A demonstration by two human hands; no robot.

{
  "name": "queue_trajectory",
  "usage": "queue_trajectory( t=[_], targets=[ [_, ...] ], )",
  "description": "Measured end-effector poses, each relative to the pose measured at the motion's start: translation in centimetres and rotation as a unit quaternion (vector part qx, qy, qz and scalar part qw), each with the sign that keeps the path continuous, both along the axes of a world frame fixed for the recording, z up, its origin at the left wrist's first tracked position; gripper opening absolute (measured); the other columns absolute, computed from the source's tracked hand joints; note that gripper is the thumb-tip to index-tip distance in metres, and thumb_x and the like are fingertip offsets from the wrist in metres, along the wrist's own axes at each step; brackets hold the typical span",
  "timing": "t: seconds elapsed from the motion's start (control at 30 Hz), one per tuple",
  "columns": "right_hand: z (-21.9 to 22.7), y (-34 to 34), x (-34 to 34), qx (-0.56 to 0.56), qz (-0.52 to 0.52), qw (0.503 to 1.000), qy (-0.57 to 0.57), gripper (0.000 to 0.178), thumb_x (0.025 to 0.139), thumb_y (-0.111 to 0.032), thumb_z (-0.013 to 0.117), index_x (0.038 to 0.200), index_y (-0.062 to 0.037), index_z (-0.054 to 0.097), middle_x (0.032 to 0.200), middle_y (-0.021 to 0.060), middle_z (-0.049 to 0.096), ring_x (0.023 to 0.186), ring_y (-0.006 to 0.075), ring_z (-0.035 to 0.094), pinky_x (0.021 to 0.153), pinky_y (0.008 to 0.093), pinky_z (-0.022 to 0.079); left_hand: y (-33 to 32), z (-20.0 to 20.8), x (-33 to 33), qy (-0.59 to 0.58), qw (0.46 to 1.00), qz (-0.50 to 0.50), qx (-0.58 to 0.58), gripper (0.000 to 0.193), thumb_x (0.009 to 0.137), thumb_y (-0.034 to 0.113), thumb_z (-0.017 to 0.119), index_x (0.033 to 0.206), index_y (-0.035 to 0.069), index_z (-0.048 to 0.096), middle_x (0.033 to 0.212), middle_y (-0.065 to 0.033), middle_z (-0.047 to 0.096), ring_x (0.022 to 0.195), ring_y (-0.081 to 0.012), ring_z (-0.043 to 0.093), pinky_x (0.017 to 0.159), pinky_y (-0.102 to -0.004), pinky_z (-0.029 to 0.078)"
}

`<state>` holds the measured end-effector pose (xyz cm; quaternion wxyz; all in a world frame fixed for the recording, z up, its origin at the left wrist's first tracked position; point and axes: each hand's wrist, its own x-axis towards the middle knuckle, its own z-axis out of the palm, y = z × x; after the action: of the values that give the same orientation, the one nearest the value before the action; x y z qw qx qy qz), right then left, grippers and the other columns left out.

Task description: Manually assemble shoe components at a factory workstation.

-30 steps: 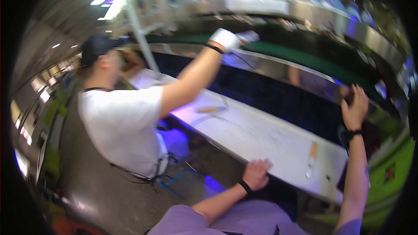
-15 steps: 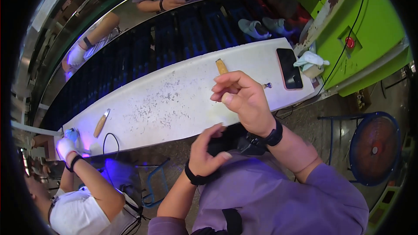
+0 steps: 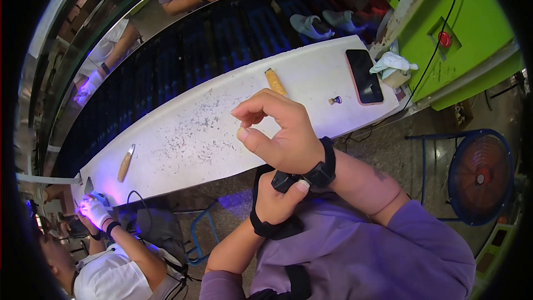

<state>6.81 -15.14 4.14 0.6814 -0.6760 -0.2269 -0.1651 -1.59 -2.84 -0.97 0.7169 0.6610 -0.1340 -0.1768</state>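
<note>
My right hand (image 3: 280, 128) hovers over the near side of the white worktop (image 3: 194, 144). Its fingers and thumb curve toward each other with a gap between the tips, and nothing is in them. Below it, my left hand (image 3: 276, 200) grips a black wrist-strap device (image 3: 319, 175) on my right wrist; the thumb lies along it and the other fingers are partly hidden. Just beyond my right hand lies a yellowish handled tool (image 3: 275, 82). To its right are a small metal piece (image 3: 335, 100) and a phone (image 3: 365, 78) with a dark screen.
At the left, a co-worker's gloved hand (image 3: 95, 211) works under violet light near a wooden-handled knife (image 3: 125, 165). Behind the worktop, a dark conveyor carries grey shoes (image 3: 312, 26). A white cloth (image 3: 393, 63), green machine (image 3: 433, 78) and fan (image 3: 480, 178) stand right.
My left hand has moved up and right, closing on the strap device at my right wrist. The right hand has shifted left and down. The co-worker's gloved hand has lowered slightly.
</note>
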Motion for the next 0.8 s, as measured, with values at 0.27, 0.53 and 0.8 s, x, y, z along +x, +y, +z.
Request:
queue_trajectory(
  t=[0.27,0.53,0.8],
  targets=[
    [0.1,0.0,1.0,0.032,-0.020,0.999,-0.022,0.022,0.087,-0.013,0.072,0.104,-0.0002,0.069,0.094,0.0070,0.069,0.085,0.0137,0.065,0.080,0.0288,0.052,-1.0,-0.9,0.5,-0.010,1.000,0.011,-0.007,0.045,0.092,0.036,0.072,0.113,-0.003,0.063,0.099,-0.0089,0.069,0.092,-0.0162,0.063,0.084,-0.0322,0.051],
    [-2.8,-2.7,-0.9,0.070,-0.051,0.995,0.051,0.017,0.089,-0.013,0.070,0.099,0.0009,0.068,0.089,0.0050,0.070,0.082,0.0099,0.064,0.077,0.0262,0.052,3.0,1.1,3.9,-0.056,0.997,0.052,-0.033,0.034,0.091,0.019,0.073,0.115,-0.003,0.064,0.104,-0.0108,0.071,0.094,-0.0144,0.066,0.088,-0.0299,0.051],
    [-3.8,0.0,-5.2,-0.055,0.270,0.954,0.119,0.068,0.078,-0.053,0.081,0.115,0.0019,0.065,0.096,0.0162,0.068,0.089,0.0281,0.069,0.081,0.0370,0.055,4.4,7.5,5.6,-0.289,0.925,0.216,-0.124,0.048,0.100,0.047,0.059,0.100,-0.001,0.059,0.085,-0.0120,0.063,0.076,-0.0192,0.062,0.077,-0.0384,0.051]
  ],
)
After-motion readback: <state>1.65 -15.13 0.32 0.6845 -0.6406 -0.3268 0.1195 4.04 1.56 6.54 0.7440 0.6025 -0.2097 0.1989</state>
